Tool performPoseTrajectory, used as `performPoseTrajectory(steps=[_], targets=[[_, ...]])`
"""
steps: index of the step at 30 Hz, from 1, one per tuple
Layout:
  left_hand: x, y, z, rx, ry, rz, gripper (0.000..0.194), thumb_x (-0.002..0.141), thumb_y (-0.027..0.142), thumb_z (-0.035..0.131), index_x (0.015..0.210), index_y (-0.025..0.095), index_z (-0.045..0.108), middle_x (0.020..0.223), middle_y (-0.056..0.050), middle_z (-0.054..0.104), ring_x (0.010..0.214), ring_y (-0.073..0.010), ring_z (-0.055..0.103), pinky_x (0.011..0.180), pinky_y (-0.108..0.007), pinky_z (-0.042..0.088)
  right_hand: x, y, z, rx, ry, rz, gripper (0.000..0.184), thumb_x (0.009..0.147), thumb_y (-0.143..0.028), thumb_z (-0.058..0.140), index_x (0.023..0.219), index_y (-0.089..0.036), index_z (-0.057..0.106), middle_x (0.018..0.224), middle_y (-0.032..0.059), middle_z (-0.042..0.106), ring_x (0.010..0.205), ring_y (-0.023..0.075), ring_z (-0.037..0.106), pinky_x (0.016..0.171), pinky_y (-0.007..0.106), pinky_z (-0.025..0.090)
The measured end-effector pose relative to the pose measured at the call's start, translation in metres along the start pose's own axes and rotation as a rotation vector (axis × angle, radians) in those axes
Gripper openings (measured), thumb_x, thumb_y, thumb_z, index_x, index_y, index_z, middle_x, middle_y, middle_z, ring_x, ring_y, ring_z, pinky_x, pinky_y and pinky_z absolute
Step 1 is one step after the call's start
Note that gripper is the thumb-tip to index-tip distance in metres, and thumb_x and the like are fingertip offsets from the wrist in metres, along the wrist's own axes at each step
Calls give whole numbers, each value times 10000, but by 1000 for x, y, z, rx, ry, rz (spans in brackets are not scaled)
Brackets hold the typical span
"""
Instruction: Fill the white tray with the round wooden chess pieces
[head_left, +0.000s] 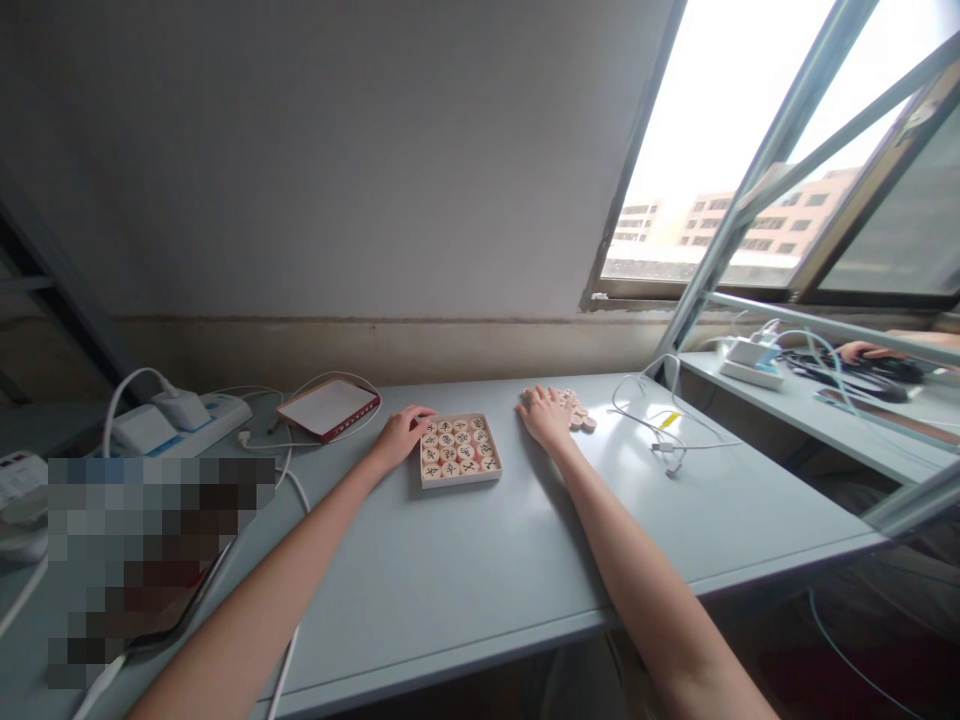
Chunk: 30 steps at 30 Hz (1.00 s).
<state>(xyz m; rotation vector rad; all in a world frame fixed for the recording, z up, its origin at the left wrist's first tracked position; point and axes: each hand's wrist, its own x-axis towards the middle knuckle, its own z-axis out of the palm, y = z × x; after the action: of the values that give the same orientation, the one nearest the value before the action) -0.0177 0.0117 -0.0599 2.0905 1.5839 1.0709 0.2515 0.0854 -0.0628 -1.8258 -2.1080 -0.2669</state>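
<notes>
Pale table by a wall, wired on both sides, open at the front

The pale table point(450, 560) runs back to a grey wall point(375, 180), with a bright window point(697, 150) at the right and a metal post point(750, 190) rising at the table's far right corner. On my left, a power strip point(217, 410) with plugged-in chargers, a dark-edged device point(184, 620) partly hidden by pixelation, and a white cable point(300, 490) passing behind my forearm crowd the surface. A shallow red-sided lid point(330, 410) lies among thin wires, just beyond my left hand point(397, 437). On my right, loose charging cables point(679, 445) with a yellow tag point(670, 420) spread near the post. Past it, another person's hand point(862, 350) rests by black cords point(855, 372) on a second table point(810, 410).

The shallow box point(461, 482) sits flat near mid-table, filled with round marked pieces point(448, 440) in rows. My left fingers touch its far left corner; I cannot tell whether that grip is clamped on the rim. My right hand point(546, 415) lies palm down over the loose pieces point(581, 415), fingers slightly apart; what is beneath them is hidden.

Bare surface separates the box from the loose pieces, and more opens from the box to the table's front edge, between my forearms.
</notes>
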Motion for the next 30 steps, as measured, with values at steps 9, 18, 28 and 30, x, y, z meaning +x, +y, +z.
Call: performPoseTrajectory(steps=[9, 18, 28, 30], targets=[[1, 4, -2, -87, -36, -46, 292, 766, 295, 416, 881, 155, 646, 924, -56, 656, 860, -184, 578, 785, -280, 421, -6, -29, -11, 56, 54, -158, 179, 844, -253, 413, 921, -189, 561, 870, 60, 624, 858, 219, 495, 846, 378, 216], [0, 11, -5, -164, -86, -114, 316, 745, 343, 445, 880, 152, 658, 919, -57, 663, 861, -196, 580, 771, -275, 423, -9, -39, -19, 79, 11, -212, 213, 837, -311, 457, 859, -198, 636, 883, 76, 588, 872, 216, 470, 766, 332, 238], [4, 1, -1, -265, -130, -101, 354, 752, 394, 451, 892, 137, 650, 935, -68, 659, 886, -208, 573, 805, -295, 414, -20, -76, -36, 401, 0, -471, 234, 800, -438, 510, 932, -262, 591, 870, 5, 592, 849, 158, 492, 716, 266, 293], [4, -2, 1, -267, -123, -86, 368, 756, 412, 445, 884, 133, 647, 929, -70, 659, 888, -209, 569, 810, -298, 413, -28, -87, -38, 379, -18, -546, 237, 796, -418, 527, 968, -264, 582, 878, 10, 600, 857, 163, 493, 728, 274, 287]])
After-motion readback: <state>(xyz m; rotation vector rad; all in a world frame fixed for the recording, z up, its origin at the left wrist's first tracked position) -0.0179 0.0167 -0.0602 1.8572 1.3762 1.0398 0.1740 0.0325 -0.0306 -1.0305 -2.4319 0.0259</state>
